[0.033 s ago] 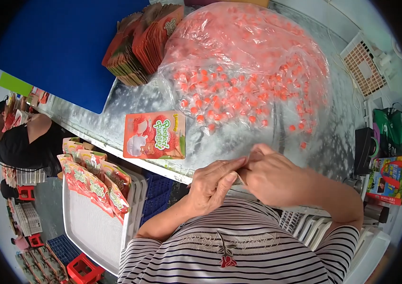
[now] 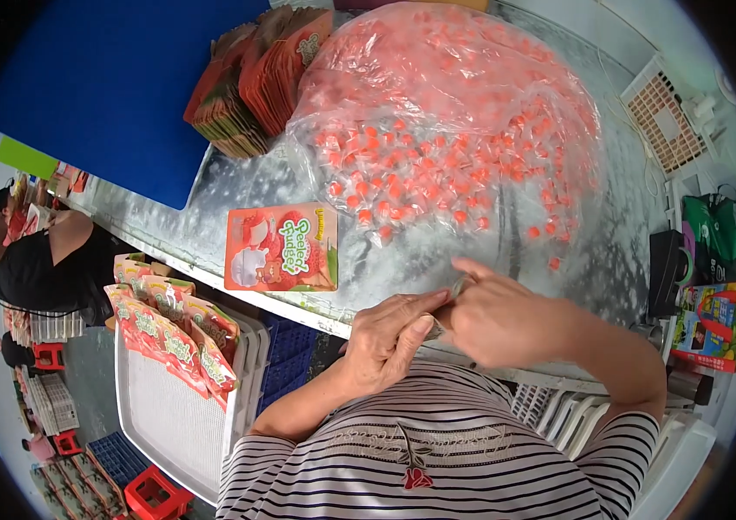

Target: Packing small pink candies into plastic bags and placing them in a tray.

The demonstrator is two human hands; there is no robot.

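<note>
My two hands meet just in front of my chest, at the near edge of the table. My left hand [image 2: 389, 338] is closed, its thumb and fingers pressed against a small greyish thing [image 2: 435, 331] whose kind I cannot make out. Against the same spot, my right hand [image 2: 502, 319] is curled, with one finger sticking out. A flat pink-and-red candy pouch [image 2: 283, 249] lies on the table beyond my left hand. Past my right hand spreads a large clear plastic bag [image 2: 463, 113] full of small, individually wrapped red candies.
Stacked red pouches [image 2: 277, 82] stand at the back left by a blue panel [image 2: 108, 87]. Filled pouches [image 2: 173, 329] sit on a white tray [image 2: 168, 433] at my left. A white basket [image 2: 664, 117] and a colourful box [image 2: 710, 328] are at right. Another person [image 2: 56, 260] is at far left.
My right hand has shifted slightly, and one finger now points outward. More of the greyish thing shows between my hands. My left hand stays nearly in place.
</note>
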